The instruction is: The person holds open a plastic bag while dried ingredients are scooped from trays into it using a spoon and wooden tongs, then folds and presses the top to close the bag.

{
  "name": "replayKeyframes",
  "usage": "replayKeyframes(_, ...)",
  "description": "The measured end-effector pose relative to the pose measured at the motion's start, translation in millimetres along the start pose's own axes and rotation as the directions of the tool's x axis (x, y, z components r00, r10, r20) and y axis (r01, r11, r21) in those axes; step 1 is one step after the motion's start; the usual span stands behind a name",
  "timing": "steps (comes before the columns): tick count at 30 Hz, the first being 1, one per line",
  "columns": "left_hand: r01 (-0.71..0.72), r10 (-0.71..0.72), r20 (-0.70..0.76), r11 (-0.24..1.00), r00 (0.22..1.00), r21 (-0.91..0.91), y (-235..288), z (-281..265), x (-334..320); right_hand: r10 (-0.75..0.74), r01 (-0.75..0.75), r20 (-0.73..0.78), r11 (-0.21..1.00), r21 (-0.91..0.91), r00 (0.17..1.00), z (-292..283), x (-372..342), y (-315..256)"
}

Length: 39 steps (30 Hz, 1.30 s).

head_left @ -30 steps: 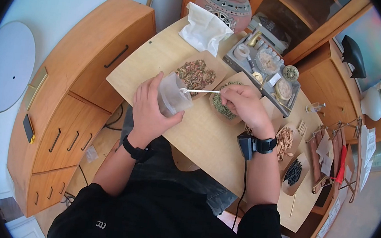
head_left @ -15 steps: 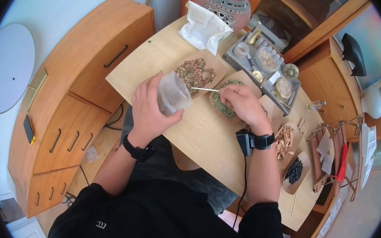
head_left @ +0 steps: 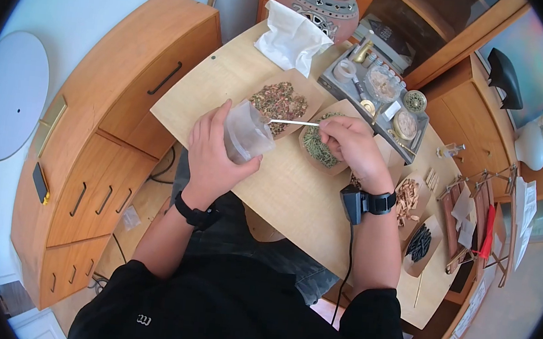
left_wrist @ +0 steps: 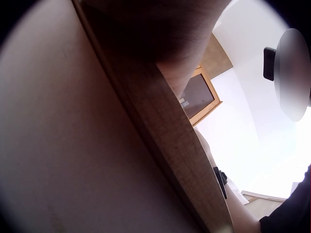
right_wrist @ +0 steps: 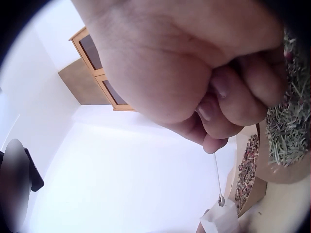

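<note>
My left hand (head_left: pixel 207 153) holds a translucent pouch (head_left: pixel 243 137) near the table's left front, fingers along its far side and thumb at the near side. In my right hand (head_left: pixel 355 153), thumb and fingers pinch a thin, pale-handled spoon (head_left: pixel 299 123). Dark bits sit on the spoon's small end (right_wrist: pixel 221 200), right at the pouch's mouth in the right wrist view. Just beyond the pouch is a paper tray (head_left: pixel 311 95) of mixed reddish and green dried herbs (head_left: pixel 281 102). Grey-green dried leaves (head_left: pixel 316 149) fill another tray, under my right fingers in the head view.
A grey tray (head_left: pixel 356 99) of jars and small tools stands at the back, beside a patterned pot (head_left: pixel 323 8) and a white cloth or bag (head_left: pixel 287 37). Wood chips (head_left: pixel 407 199) and black sticks (head_left: pixel 418 244) lie in paper trays to the right. A cable (head_left: pixel 348 268) hangs from my right wrist.
The spoon's end dips from the pouch's mouth to the mixed herbs, then comes back to the pouch with bits on it. My left hand and the pouch stay almost still.
</note>
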State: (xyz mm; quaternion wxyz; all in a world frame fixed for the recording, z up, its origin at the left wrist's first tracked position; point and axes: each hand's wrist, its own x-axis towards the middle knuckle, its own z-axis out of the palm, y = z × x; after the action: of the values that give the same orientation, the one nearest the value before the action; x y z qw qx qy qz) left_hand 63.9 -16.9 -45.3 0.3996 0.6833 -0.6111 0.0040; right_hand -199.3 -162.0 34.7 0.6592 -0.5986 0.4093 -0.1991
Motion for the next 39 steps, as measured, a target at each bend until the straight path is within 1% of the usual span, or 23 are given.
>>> replayKeyframes(1, -0.003, 0.003, -0.002, 1.0, 1.0, 0.006, 0.0, 0.2, 0.1, -0.018, 0.018, 0.007, 0.999, -0.046, 1.0, 2.3, -0.6, -0.4)
replayKeyframes(2, -0.003, 0.003, -0.001, 1.0, 1.0, 0.006, 0.1, 0.2, 0.4, -0.016, 0.017, 0.006, 0.999, -0.046, 1.0, 1.5, 0.6, 2.2)
replayKeyframes(4, -0.005, 0.005, -0.004, 1.0, 1.0, -0.002, 0.4, 0.0, 0.7, -0.057, 0.062, 0.034, 0.981, -0.185, 0.998, -1.9, 4.8, 10.2)
replayKeyframes(5, -0.006, 0.006, -0.003, 1.0, 1.0, -0.002, 0.3, -0.1, 0.6, -0.057, 0.062, 0.033, 0.981, -0.184, 0.998, -4.0, 5.2, 11.4)
replayKeyframes(7, 0.001, -0.001, 0.002, 1.0, 1.0, -0.002, 0.1, -0.3, 0.2, -0.242, 0.21, -0.075, 0.932, -0.296, 0.967, -9.9, 5.3, 12.6)
replayKeyframes(8, 0.003, -0.003, 0.0, 1.0, 1.0, -0.002, 0.4, -0.5, 0.3, -0.242, 0.21, -0.073, 0.931, -0.297, 0.968, -14.0, 7.3, 14.7)
replayKeyframes(10, 0.002, -0.002, 0.005, 1.0, 1.0, -0.003, 1.1, -1.6, 1.0, -0.224, 0.167, -0.144, 0.93, -0.328, 0.964, -20.0, 11.9, 20.8)
replayKeyframes(11, 0.002, -0.002, 0.005, 1.0, 1.0, -0.002, 1.1, -1.6, 0.9, -0.224, 0.167, -0.144, 0.93, -0.328, 0.964, -20.7, 13.3, 24.2)
replayKeyframes(13, 0.001, -0.001, 0.005, 1.0, 1.0, -0.003, 0.7, -0.7, 0.6, -0.245, 0.148, -0.152, 0.87, -0.471, 0.957, -18.9, 13.8, 26.1)
replayKeyframes(14, 0.0, 0.0, 0.006, 1.0, 1.0, -0.003, 0.5, -0.3, 0.5, -0.245, 0.147, -0.154, 0.87, -0.47, 0.957, -18.5, 12.3, 25.5)
replayKeyframes(16, 0.002, -0.002, 0.0, 1.0, 1.0, 0.004, 0.3, 0.4, 0.3, -0.172, 0.132, -0.06, 0.899, -0.418, 0.983, -13.4, 8.1, 17.7)
replayKeyframes(17, 0.002, -0.002, 0.0, 1.0, 1.0, 0.004, 0.2, 0.3, 0.5, -0.171, 0.131, -0.06, 0.899, -0.418, 0.983, -12.0, 9.4, 18.8)
replayKeyframes(19, 0.0, 0.0, 0.004, 1.0, 1.0, -0.004, 0.3, -0.1, 0.9, -0.122, 0.104, -0.029, 0.931, -0.351, 0.992, -9.1, 13.0, 22.5)
replayKeyframes(20, 0.0, 0.0, 0.005, 1.0, 1.0, -0.004, 0.5, -0.2, 0.8, -0.121, 0.103, -0.03, 0.931, -0.351, 0.992, -7.5, 14.0, 23.2)
replayKeyframes(22, 0.007, -0.007, 0.007, 1.0, 1.0, 0.001, 1.0, -0.3, 0.7, -0.08, 0.071, -0.03, 0.969, -0.235, 0.996, -4.5, 15.5, 24.4)
replayKeyframes(23, 0.006, -0.006, 0.009, 1.0, 1.0, 0.001, 0.7, 0.1, 0.6, -0.08, 0.07, -0.031, 0.97, -0.233, 0.996, -3.1, 16.2, 24.9)
replayKeyframes(25, 0.004, -0.004, 0.003, 1.0, 1.0, 0.004, 0.0, 1.0, 0.3, -0.022, 0.014, -0.056, 0.99, -0.142, 0.998, -1.1, 17.0, 25.5)
replayKeyframes(29, 0.002, -0.002, 0.005, 1.0, 1.0, -0.001, 0.6, 0.3, 1.4, -0.01, 0.004, -0.055, 0.995, -0.102, 0.998, -0.9, 15.3, 22.7)
replayKeyframes(31, 0.0, 0.0, 0.004, 1.0, 1.0, 0.002, -0.1, 0.5, 1.2, 0.043, -0.043, -0.041, 0.999, -0.007, 0.998, -3.6, 13.0, 18.8)
replayKeyframes(34, 0.008, -0.009, 0.005, 1.0, 1.0, 0.007, 1.2, 0.0, 1.2, 0.024, -0.021, -0.08, 0.999, 0.035, 0.997, -4.2, 3.3, 5.1)
replayKeyframes(38, 0.015, -0.015, 0.005, 1.0, 1.0, 0.003, 0.2, 0.5, 0.2, -0.011, 0.009, -0.057, 0.999, -0.035, 0.998, -0.5, -1.0, -1.1)
replayKeyframes(39, 0.014, -0.014, 0.0, 1.0, 1.0, 0.001, 0.1, 1.0, 0.3, -0.074, 0.071, -0.013, 0.988, -0.139, 0.997, 5.3, -1.5, -0.5)
